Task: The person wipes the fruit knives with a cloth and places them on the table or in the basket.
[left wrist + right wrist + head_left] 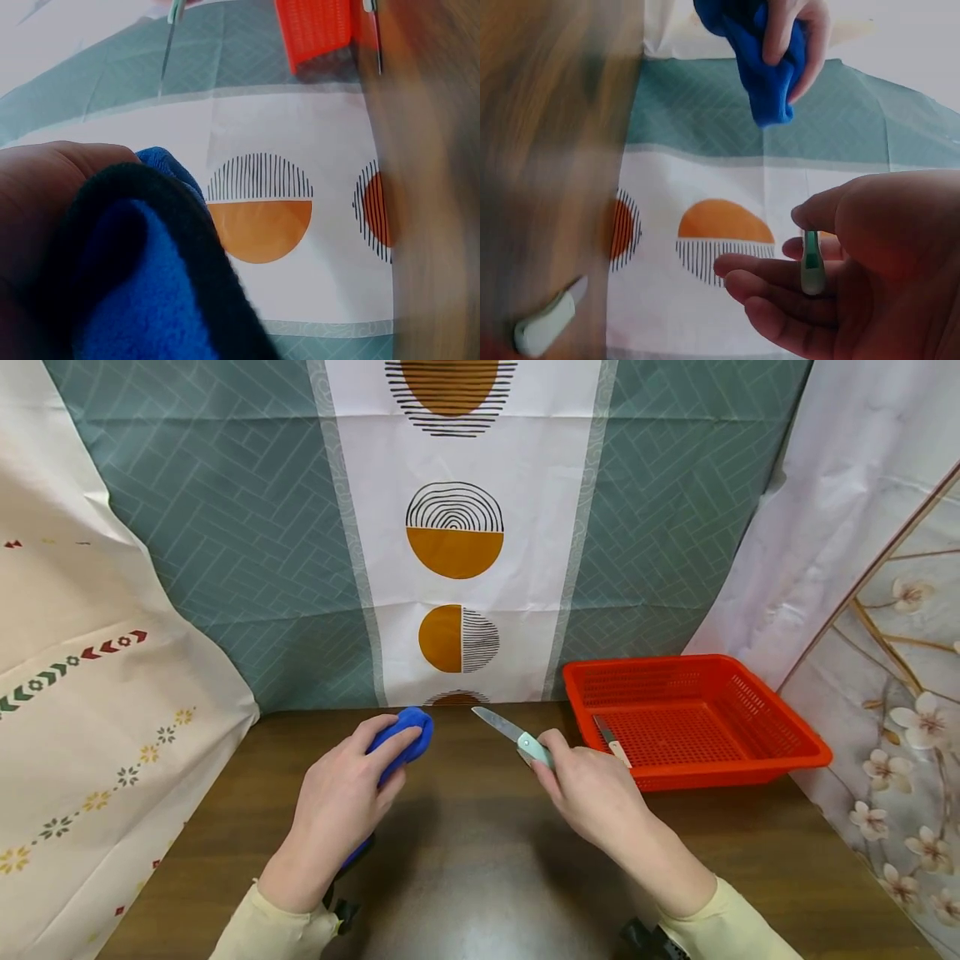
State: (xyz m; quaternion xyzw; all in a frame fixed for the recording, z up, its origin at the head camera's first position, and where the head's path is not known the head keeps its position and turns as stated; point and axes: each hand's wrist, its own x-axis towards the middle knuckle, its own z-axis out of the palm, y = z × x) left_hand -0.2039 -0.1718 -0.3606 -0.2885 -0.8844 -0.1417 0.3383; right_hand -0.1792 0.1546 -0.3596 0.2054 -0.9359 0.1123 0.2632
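In the head view my left hand [341,797] grips a bunched blue cloth [408,731]. In the left wrist view the cloth [146,285] shows a towel-like texture and dark edging. On the other side, my right hand [588,777] holds an unfolded folding knife [536,748] by its pale green handle. Its blade points up and left toward the cloth, apart from it. The right wrist view shows the handle [812,266] end-on between thumb and fingers. Another knife [617,750] with a cream handle is at the red basket's left side.
The red plastic basket [720,764] stands at the right on the brown wooden table [465,860]. A pale-handled knife [547,322] appears low left in the right wrist view; whether it is the basket-side one, I cannot tell. Patterned curtains [225,527] enclose the table.
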